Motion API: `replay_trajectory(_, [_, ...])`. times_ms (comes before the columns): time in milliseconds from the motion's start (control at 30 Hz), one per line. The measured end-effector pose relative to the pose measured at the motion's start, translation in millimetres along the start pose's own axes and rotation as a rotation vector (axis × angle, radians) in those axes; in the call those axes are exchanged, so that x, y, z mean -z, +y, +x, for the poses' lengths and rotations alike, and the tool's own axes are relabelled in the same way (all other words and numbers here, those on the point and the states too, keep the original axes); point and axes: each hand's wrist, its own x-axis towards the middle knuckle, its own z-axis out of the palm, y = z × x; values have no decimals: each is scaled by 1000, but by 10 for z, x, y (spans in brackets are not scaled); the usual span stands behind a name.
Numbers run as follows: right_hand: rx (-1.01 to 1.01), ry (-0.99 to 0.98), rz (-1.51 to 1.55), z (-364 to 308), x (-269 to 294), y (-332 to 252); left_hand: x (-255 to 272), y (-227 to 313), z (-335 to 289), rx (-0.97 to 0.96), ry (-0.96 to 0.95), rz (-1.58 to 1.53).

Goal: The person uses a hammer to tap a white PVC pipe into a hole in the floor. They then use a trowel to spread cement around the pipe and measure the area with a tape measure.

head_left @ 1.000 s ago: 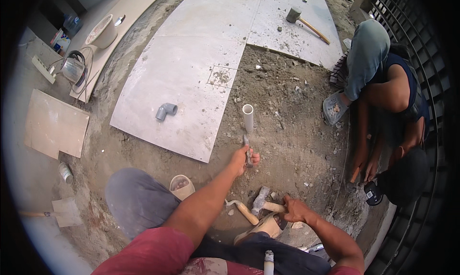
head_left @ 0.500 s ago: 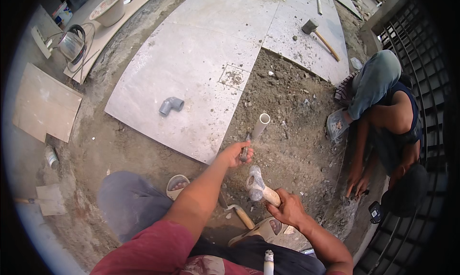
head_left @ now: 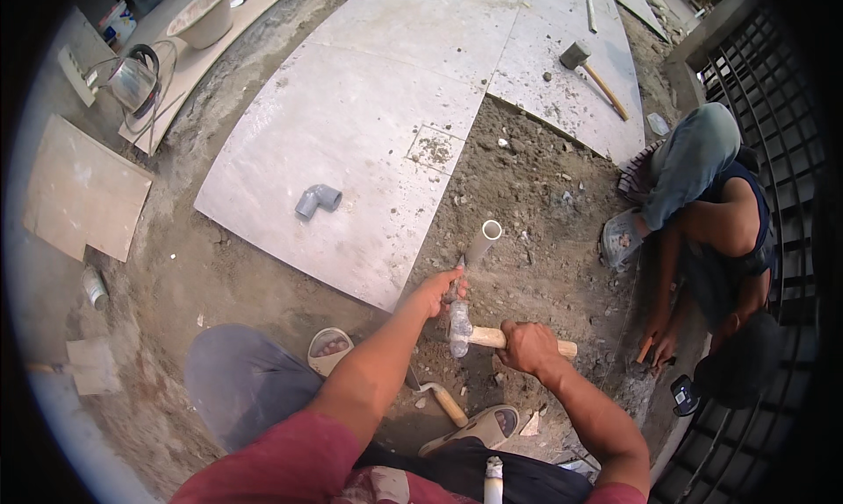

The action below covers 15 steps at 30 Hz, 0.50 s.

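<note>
My left hand [head_left: 441,293] grips a short metal chisel [head_left: 459,276], its tip close against the base of an upright pale plastic pipe [head_left: 481,242] that sticks out of the dirt. Whether the tip touches the pipe I cannot tell. My right hand [head_left: 529,348] is closed round the wooden handle of a hammer [head_left: 486,335]. The hammer's metal head is right by the chisel's near end, just below my left hand. A trowel [head_left: 446,403] with a wooden handle lies on the ground between my sandalled feet.
A grey pipe elbow [head_left: 318,201] rests on the large grey floor tiles [head_left: 351,109]. Farther back lies a mallet [head_left: 576,56]. At the right another person [head_left: 716,219] crouches by a metal grille [head_left: 790,153], hands at the ground. A kettle [head_left: 133,81] and a basin [head_left: 200,19] stand far left.
The hammer has swung left and up toward the chisel's end, its handle now lying nearly level. My left hand keeps the chisel by the pipe. The other person's hands have shifted slightly.
</note>
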Motion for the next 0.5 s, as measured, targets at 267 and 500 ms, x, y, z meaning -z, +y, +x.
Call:
replay_trajectory(267, [508, 186, 335, -237, 457, -596, -11, -134, 39, -40, -10, 12])
replay_trajectory(500, [-218, -258, -37, 3, -112, 87, -80, -186, 142, -87, 31, 96])
